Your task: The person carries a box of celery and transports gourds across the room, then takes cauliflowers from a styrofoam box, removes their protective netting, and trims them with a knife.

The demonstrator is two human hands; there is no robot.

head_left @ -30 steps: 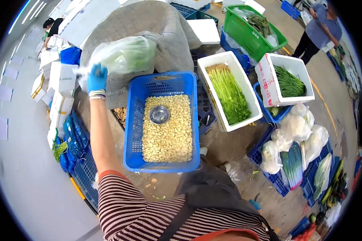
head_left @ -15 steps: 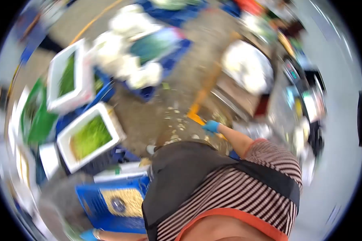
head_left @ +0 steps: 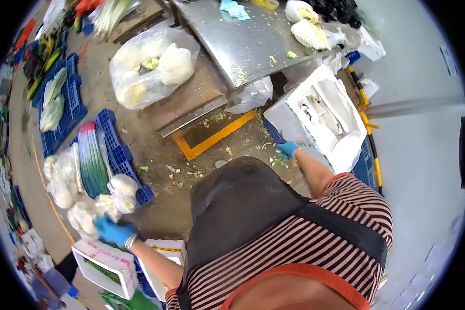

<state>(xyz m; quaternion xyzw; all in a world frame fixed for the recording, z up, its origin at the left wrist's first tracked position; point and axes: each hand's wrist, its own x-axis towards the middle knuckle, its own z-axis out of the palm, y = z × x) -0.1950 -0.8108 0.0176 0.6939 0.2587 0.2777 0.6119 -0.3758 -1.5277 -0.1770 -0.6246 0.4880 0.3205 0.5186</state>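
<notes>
My left hand (head_left: 113, 231), in a blue glove, is stretched out to the left with its fingers apart and nothing in them. It appears beside bagged white vegetables (head_left: 82, 217), though I cannot tell whether it touches them. A white foam box (head_left: 89, 258) with red print and green vegetables inside lies just below it. My right hand (head_left: 287, 150), also gloved in blue, hangs low with fingers loosely extended and nothing visible in it. It is close to a large white foam box (head_left: 294, 124) with a white liner and pale scraps inside.
A steel table (head_left: 217, 36) with scraps stands ahead. Before it, a clear bag of pale vegetables (head_left: 155, 67) rests on a brown platform (head_left: 191, 106). Blue pallets (head_left: 116, 147) hold leeks (head_left: 92, 160) at left. A black-and-yellow rail (head_left: 369, 132) runs along the right wall.
My view has turned to the right, bringing in the steel table and the lined foam box. My left hand has risen from the lower edge, away from the blue crate of pale pieces.
</notes>
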